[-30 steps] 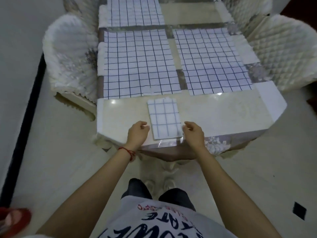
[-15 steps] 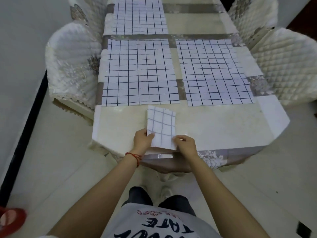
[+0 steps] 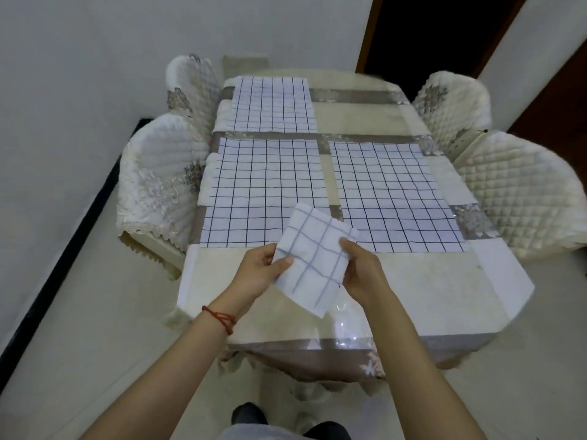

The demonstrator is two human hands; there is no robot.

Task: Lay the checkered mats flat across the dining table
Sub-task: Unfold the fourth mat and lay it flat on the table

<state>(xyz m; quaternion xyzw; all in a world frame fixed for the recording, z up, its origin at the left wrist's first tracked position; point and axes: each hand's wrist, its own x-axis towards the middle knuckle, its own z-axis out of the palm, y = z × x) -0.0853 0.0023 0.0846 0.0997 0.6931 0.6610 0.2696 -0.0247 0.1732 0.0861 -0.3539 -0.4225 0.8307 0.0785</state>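
Two padded chairs (image 3: 158, 182) stand along the left side of the dining table (image 3: 428, 281), one behind the other. On the table three checkered mats lie flat: the near left mat (image 3: 263, 192), the far left mat (image 3: 273, 104) just beyond it, and the near right mat (image 3: 394, 195) beside the first, with a strip of tablecloth showing between them. The far right quarter of the table shows only tablecloth.

A fourth mat, the folded mat (image 3: 314, 258), is held up above the near end of the table, tilted, its upper corner overlapping the view of the near left mat. The left hand (image 3: 260, 273), with a red string bracelet (image 3: 220, 317) at the wrist, pinches the folded mat's left edge, thumb on top. The right hand (image 3: 362, 274) grips the right edge, its fingers curled round it.

Two more quilted chairs (image 3: 514, 192) stand on the right side. A dark doorway (image 3: 438, 36) opens behind the table's far right corner.
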